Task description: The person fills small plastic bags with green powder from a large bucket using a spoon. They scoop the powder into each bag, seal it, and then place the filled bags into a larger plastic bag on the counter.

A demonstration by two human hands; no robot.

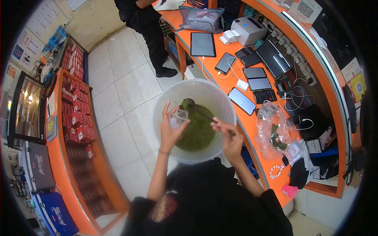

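Centre of frame: left hand [170,130] is pinching a small clear bag [180,115] by its mouth, fingers spread above it, over the round translucent tub [163,103]. Right hand [230,137] is gripping the handle of a spoon [188,104], whose bowl is resting heaped on the green flaky material [200,131] filling the tub bottom, just beside the bag. To the right, phones [241,100] are lying on the orange counter [252,128] near a crumpled plastic bag [271,131]; a person in black [146,23] is standing at upper centre.
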